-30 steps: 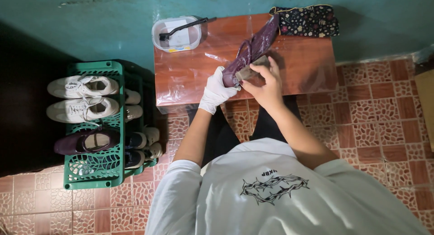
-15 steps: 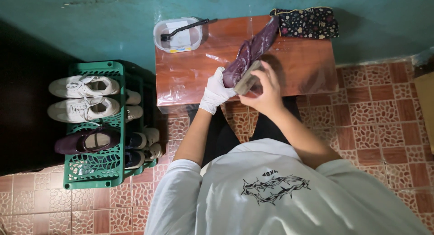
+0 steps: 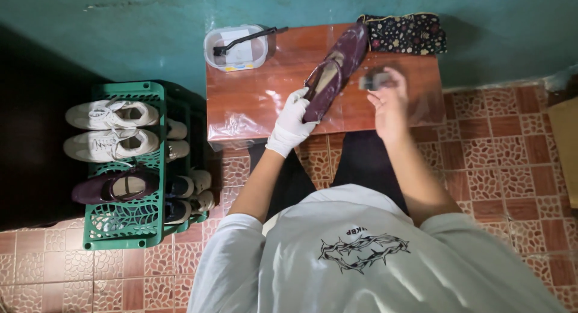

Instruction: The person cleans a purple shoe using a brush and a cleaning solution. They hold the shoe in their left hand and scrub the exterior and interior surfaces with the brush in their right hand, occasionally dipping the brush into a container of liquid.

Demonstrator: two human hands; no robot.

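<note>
My left hand (image 3: 293, 119), in a white glove, grips the heel end of a dark purple flat shoe (image 3: 334, 69) that lies tilted over the brown wooden table (image 3: 253, 99). To the right of the shoe, apart from it, my bare right hand (image 3: 388, 102) holds a small grey brush (image 3: 374, 80); the brush is blurred. The table top is covered with clear plastic film.
A white tub (image 3: 236, 48) with a black brush across it sits at the table's far left. A flowered pouch (image 3: 404, 33) lies at the far right. A green crate rack (image 3: 129, 168) on the left holds white sneakers (image 3: 111, 129) and a matching purple shoe (image 3: 108, 187). Floor is patterned tile.
My right hand with the brush has lifted off the shoe and moved to the right. The left hand still holds the shoe, whose opening now shows.
</note>
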